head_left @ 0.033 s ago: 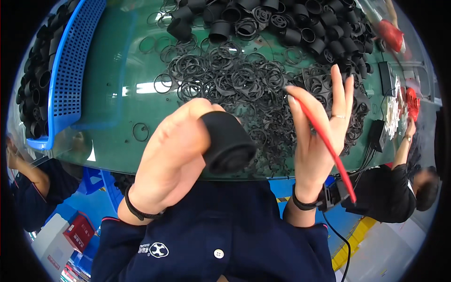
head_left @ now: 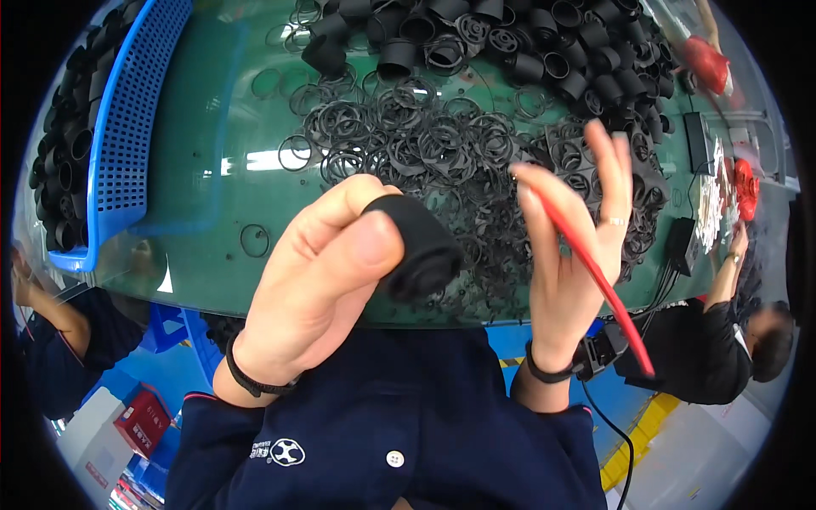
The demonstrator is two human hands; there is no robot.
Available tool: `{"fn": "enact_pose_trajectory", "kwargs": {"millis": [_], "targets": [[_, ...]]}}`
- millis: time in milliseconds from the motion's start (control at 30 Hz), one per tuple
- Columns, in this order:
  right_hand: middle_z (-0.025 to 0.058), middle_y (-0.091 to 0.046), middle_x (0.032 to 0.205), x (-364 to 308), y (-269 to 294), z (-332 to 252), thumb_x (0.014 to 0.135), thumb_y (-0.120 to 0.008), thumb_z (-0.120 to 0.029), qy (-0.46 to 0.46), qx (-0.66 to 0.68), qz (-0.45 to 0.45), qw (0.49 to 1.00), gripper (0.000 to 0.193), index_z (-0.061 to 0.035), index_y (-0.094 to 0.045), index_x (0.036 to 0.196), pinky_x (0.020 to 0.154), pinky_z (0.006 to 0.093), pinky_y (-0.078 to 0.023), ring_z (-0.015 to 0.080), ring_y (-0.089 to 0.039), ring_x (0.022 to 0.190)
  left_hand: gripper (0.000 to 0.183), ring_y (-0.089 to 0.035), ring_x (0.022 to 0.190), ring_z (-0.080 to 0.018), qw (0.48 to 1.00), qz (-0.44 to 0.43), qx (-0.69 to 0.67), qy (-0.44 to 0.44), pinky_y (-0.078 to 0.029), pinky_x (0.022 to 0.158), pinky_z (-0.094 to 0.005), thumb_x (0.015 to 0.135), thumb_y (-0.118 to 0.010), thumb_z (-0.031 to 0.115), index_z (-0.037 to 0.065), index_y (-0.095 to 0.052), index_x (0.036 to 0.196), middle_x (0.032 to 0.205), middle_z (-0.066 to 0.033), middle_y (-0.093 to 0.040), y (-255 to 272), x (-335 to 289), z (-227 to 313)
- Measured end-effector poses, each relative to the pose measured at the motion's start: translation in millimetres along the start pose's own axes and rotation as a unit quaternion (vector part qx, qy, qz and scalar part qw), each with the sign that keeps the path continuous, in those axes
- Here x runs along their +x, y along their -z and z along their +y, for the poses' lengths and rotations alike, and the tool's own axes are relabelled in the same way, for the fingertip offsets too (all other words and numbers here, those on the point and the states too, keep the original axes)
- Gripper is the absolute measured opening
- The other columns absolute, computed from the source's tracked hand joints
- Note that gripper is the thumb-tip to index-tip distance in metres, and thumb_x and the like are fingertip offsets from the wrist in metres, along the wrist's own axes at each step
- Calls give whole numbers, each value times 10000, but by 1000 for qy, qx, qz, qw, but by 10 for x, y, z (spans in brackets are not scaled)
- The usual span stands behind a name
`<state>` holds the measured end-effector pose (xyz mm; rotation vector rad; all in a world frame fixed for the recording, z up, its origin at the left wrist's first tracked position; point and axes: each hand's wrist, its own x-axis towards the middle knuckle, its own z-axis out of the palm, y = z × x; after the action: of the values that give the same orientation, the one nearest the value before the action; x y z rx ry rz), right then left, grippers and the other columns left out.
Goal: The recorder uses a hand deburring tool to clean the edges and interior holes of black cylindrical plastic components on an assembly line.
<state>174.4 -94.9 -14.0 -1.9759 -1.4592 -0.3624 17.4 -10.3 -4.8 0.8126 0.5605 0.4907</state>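
My left hand (head_left: 319, 280) is closed round a short black cylindrical part (head_left: 421, 251), thumb on its side. The part is held tilted above the near edge of the table, its ringed end turned down toward me. My right hand (head_left: 574, 246) pinches a slim red-handled tool (head_left: 586, 255) between thumb and forefinger, other fingers raised. The handle slants back over the palm toward the wrist; its working tip, by the fingertips, is too small to make out. A gap separates the tool from the black part. Beyond both hands lies a heap of thin black rings and scraps (head_left: 416, 136).
Many similar black cylinders (head_left: 569, 51) are piled at the far side of the green table (head_left: 200, 178). On the left stands a blue perforated basket (head_left: 127, 127) with more cylinders beyond it. Other people work at either side, one in a black sleeve (head_left: 688, 348) at right.
The thumb of my left hand has come up onto the side of the black part, which has turned slightly. My right hand with the red-handled tool has shifted a little.
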Motion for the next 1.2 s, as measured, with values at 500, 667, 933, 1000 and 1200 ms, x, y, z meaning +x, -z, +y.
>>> {"fn": "enact_pose_trajectory", "kwargs": {"millis": [500, 667, 933, 1000, 1200], "targets": [[263, -547, 1014, 28, 207, -218, 800, -544, -234, 68, 332, -72, 938, 223, -33, -550, 896, 892, 532, -353, 402, -533, 971, 314, -584, 844, -186, 986, -83, -146, -24, -527, 676, -304, 810, -545, 110, -13, -480, 1091, 977, -116, -562, 79, -29, -26], [218, -583, 962, 54, 203, -167, 803, -545, -236, 119, 321, -88, 936, 228, -28, -550, 896, 883, 526, -363, 335, -590, 887, 288, -584, 821, -178, 983, -99, -152, -29, -522, 661, -297, 802, -552, 90, -13, -488, 1063, 943, -114, -567, 86, -21, -19], [167, -603, 878, 43, 115, -246, 716, -633, -72, 167, 244, -23, 955, 218, -30, -534, 905, 808, 465, -447, 259, -623, 779, 253, -570, 807, -147, 988, -81, -123, -33, -489, 710, -280, 793, -571, 72, 2, -468, 1014, 921, -102, -566, 74, -22, -44], [133, -603, 828, 22, -1, -305, 671, -660, -31, 208, 182, 86, 957, 318, -23, -497, 944, 672, 370, -533, 223, -631, 706, 259, -561, 805, -138, 978, -82, -192, 15, -478, 712, -278, 806, -566, 93, 7, -451, 1022, 929, -96, -562, 23, -66, -48], [190, -595, 845, 25, -66, -196, 828, -490, -50, 268, 216, 126, 930, 166, 26, -448, 970, 653, 338, -540, 265, -631, 711, 284, -576, 851, -198, 956, -98, -272, 45, -482, 701, -317, 841, -530, 202, 14, -428, 1029, 929, -113, -552, 4, -109, -55]]}}
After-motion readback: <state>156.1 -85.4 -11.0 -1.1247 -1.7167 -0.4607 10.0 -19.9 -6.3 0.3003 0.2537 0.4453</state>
